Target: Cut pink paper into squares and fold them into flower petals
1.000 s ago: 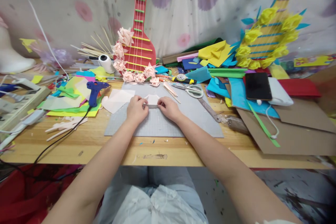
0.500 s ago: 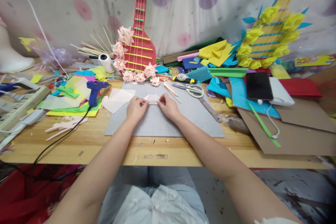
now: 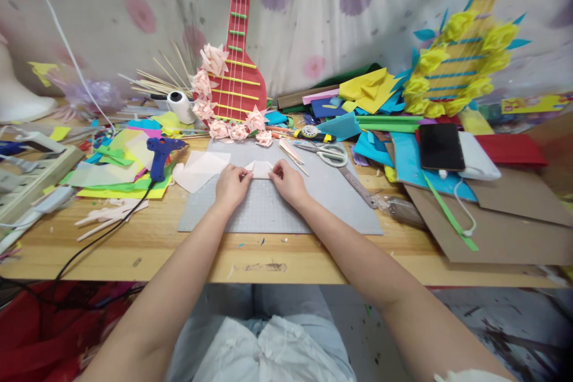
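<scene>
A: what's on the far left of that wooden table (image 3: 111,256)?

B: a power strip (image 3: 45,182) with stuff plugged in, then a messy pile of coloured paper (image 3: 125,152) with a blue glue gun (image 3: 160,158) on it. right of that there's a loose pale sheet (image 3: 201,168), partly over the grey cutting mat (image 3: 268,209).

A: and the hands?

B: left hand (image 3: 231,186) is just right of the sheet, thumb and forefinger pinching the left end of a small pale paper (image 3: 261,169). that paper's over the back half of the mat, between the two hands, in front of the red paper instrument (image 3: 237,86) with pink flowers. looks folded, but too small to make out exactly how.

A: right one doing the same?

B: yep, right hand (image 3: 289,182) pinches the other end, fingers curled in. hands don't touch, the paper bridges the gap.

A: anything further right?

B: scissors (image 3: 320,150) lying on the mat, a ruler (image 3: 358,187) angled across its right edge, then a black phone (image 3: 441,147), the yellow-flowered instrument (image 3: 456,71) behind it, and brown cardboard (image 3: 492,239) up front.
</scene>
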`<state>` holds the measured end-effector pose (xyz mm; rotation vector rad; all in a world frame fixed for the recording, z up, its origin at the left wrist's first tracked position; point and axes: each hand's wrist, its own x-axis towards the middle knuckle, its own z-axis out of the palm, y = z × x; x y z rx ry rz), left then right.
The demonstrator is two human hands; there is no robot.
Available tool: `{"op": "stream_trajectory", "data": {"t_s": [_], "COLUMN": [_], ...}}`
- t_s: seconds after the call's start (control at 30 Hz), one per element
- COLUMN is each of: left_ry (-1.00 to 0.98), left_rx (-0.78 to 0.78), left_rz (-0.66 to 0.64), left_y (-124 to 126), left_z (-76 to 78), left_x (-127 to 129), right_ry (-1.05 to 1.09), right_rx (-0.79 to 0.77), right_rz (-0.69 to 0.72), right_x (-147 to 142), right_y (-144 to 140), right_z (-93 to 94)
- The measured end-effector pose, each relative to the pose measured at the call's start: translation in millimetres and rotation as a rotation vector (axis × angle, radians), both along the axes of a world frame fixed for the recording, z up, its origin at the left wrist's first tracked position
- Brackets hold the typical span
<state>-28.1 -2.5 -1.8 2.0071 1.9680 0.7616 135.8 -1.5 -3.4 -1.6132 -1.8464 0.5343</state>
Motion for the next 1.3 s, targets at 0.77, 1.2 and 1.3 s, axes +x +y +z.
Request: {"op": "stream_trajectory", "data": {"t_s": [0.77,1.2,1.3], "left_ry": [0.105,0.067,0.051], "left_rx": [0.024,0.015,0.074], "left_rz": [0.085,0.105,0.102], "left_y": [-1,-1,-1], "left_z": [4.6,5.8,5.4], "left_x": [11,12,13], "right_ry": [-0.49,-0.549,-0.581], "right_rx": [0.1,0.1,0.11], "right_rz": [0.007,0.041,0.066], "right_x": [-13,-13,-13], "right_y": [-3,-4,-3], "right_z": [5.1,7.2,5.4]}}
